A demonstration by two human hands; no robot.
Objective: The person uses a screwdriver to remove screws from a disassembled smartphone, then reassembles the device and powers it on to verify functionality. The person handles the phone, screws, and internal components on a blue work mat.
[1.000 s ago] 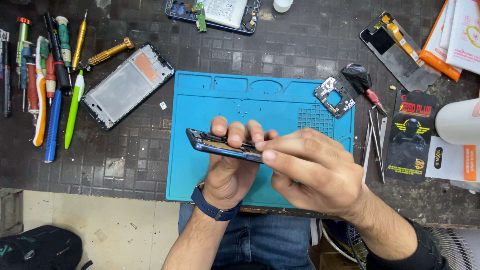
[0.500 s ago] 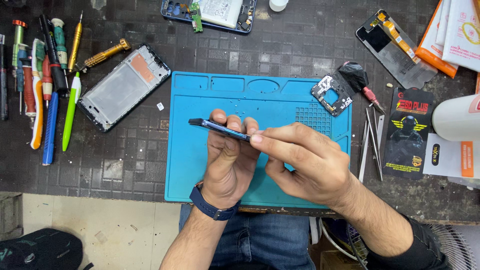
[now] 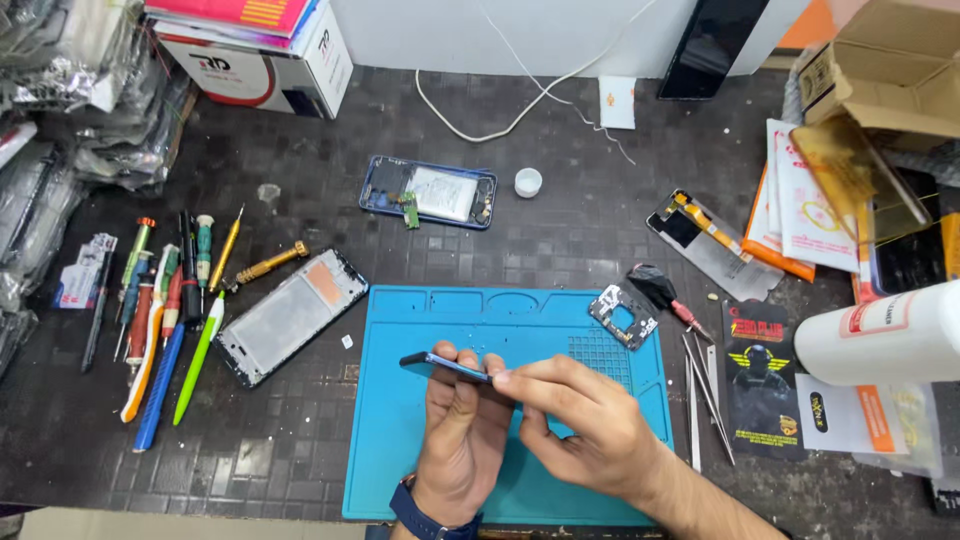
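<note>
Both my hands hold a thin blue phone back cover (image 3: 440,364) edge-on above a blue repair mat (image 3: 520,320). My left hand (image 3: 462,440), with a dark wristwatch, grips it from below, palm up. My right hand (image 3: 575,425) pinches its right end with thumb and forefinger. A small square camera frame part (image 3: 623,316) lies on the mat's upper right corner.
A phone frame (image 3: 290,315) lies left of the mat beside a row of screwdrivers and pens (image 3: 165,310). An opened phone (image 3: 430,193) and a small white cap (image 3: 528,182) lie beyond. Tweezers (image 3: 700,395), a display part (image 3: 705,240), packets, a white bottle (image 3: 885,335) and boxes crowd the right.
My head has lifted, so more of the far bench shows. The blue cover has turned flatter and more edge-on in my hands, and my right fingers have slid to its right end.
</note>
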